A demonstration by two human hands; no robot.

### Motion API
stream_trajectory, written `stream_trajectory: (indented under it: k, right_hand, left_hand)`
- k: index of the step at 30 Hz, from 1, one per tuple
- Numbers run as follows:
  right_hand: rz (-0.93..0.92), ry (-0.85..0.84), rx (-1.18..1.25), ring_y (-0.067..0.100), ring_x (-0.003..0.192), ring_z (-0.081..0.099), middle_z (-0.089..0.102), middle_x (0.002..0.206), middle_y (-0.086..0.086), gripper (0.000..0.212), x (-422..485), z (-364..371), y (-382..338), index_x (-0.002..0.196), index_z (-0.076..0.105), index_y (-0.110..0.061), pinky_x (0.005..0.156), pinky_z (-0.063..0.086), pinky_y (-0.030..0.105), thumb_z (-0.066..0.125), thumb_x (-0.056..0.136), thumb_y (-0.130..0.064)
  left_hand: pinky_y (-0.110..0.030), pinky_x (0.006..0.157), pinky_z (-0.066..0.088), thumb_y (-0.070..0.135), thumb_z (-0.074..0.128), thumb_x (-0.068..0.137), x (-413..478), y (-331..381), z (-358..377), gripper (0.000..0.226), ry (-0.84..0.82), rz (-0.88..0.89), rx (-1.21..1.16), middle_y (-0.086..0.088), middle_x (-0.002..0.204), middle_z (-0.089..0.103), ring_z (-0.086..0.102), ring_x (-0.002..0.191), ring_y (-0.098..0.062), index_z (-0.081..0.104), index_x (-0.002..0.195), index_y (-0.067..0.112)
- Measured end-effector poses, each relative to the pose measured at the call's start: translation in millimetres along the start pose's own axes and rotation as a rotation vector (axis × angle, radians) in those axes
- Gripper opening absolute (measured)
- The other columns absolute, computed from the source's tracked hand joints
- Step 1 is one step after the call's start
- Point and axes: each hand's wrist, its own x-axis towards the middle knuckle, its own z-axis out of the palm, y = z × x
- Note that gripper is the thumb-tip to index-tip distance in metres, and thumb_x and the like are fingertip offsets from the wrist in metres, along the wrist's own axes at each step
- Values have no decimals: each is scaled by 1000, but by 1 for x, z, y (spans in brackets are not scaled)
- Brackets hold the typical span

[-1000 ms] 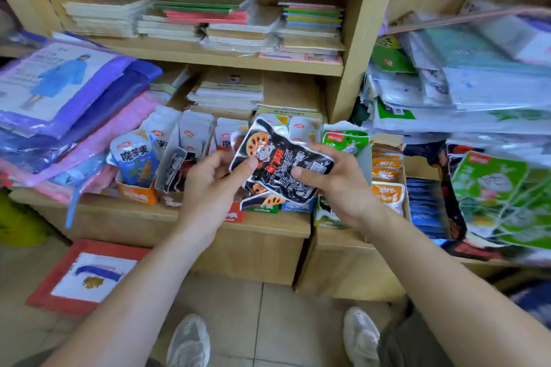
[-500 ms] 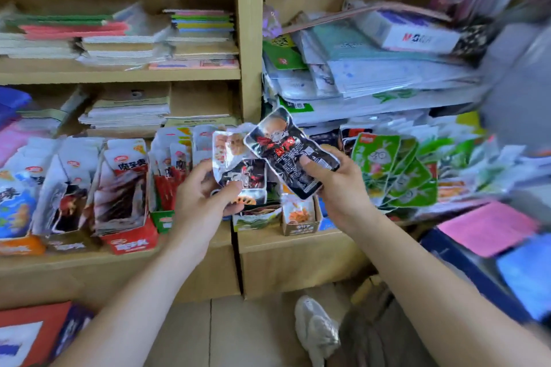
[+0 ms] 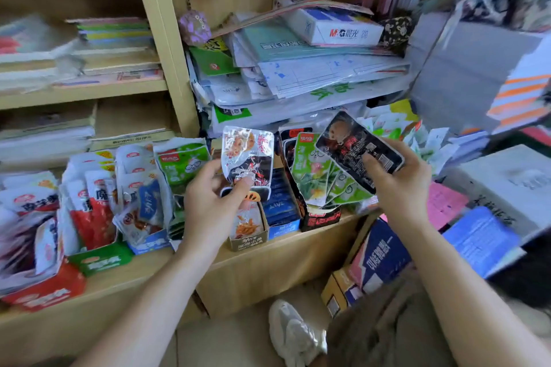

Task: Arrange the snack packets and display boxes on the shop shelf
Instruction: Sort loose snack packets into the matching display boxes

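My left hand (image 3: 208, 205) pinches a silver packet (image 3: 247, 158) by its lower edge, thumb on the printed front and fingers behind, so the packet stands upright. My right hand (image 3: 399, 188) grips a black packet (image 3: 357, 149) the same way, thumb laid across its face; this one is tilted, its top leaning up and to the left. The two hands are apart, each with its own packet, and the packets do not touch.

Just below the silver packet sits a tan display box (image 3: 247, 237) with orange-printed snacks in it. To its right, side by side, stand a blue display box (image 3: 281, 208) and a black display box (image 3: 322, 217). Green packets (image 3: 313, 176) fan out of the black one, and the black packet in my right hand overlaps their upper right part from the near side. All of these rest on the wooden shelf (image 3: 268, 256).

Further left along the shelf are more crowded boxes of white, red and green packets, among them a green display box (image 3: 101, 259) and a red display box (image 3: 44, 292) at the near edge; that side is blurred.

On the far side, above the snacks, lies a heap of bagged papers (image 3: 313, 74) with a white carton (image 3: 337, 30) on top. Notebooks (image 3: 113, 39) are stacked on the upper left board. Down on the floor I see one pale shoe (image 3: 295, 334).
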Motion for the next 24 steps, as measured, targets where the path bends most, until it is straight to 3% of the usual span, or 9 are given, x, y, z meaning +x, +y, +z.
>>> stream_trajectory:
  k: [6,9,13,16,18,21,22,24]
  right_hand:
    - [13,30,38,-11,73,65,72,90,-9,19,7,-10,12,106,71,-13,62,47,5,74,87,-10]
    - [22,44,92,-6,69,66,73,86,-9,16,10,-12,14,98,71,-20,60,49,9,75,86,-10]
    - [63,55,95,6,78,71,74,87,-10,17,13,-14,16,99,72,-23,69,58,25,77,85,-15]
    - [85,57,101,11,77,72,75,84,-9,19,15,-16,18,96,70,-30,71,61,37,76,85,-17]
    - [89,59,119,11,76,72,75,84,-9,20,16,-18,20,94,69,-33,71,61,36,76,85,-16]
    - [90,50,133,6,76,70,74,85,-9,19,16,-19,23,97,69,-29,68,58,26,75,86,-15]
    - [94,43,131,3,75,70,74,85,-8,18,16,-20,23,98,69,-26,66,55,20,75,86,-15]
    - [103,30,123,3,74,69,74,86,-5,16,16,-20,25,101,70,-21,62,53,15,74,86,-13]
  left_hand:
    - [-26,69,60,13,75,89,11,-11,35,28,-66,-48,-38,1,110,73,73,86,-12,67,113,25]
    - [-37,77,63,17,77,89,22,-15,52,35,-82,-81,-12,0,118,70,73,83,-9,65,121,23]
    - [-36,75,63,18,74,91,31,-19,75,31,-99,-6,78,3,114,70,73,77,-7,65,120,23]
    - [-34,73,62,30,75,90,38,-27,87,35,-85,79,227,5,115,69,74,76,-12,63,122,26]
    - [-35,78,61,41,75,85,42,-34,95,40,-79,148,317,11,110,69,72,89,-12,62,122,31]
    - [-5,82,44,38,77,86,38,-38,103,62,-109,201,430,14,124,64,61,108,-4,49,141,28]
    - [-2,84,41,36,76,87,36,-39,104,70,-137,198,434,13,133,60,57,114,-2,42,148,28]
    - [-9,98,42,32,72,92,31,-42,102,76,-176,222,444,12,152,46,54,122,1,30,156,29]
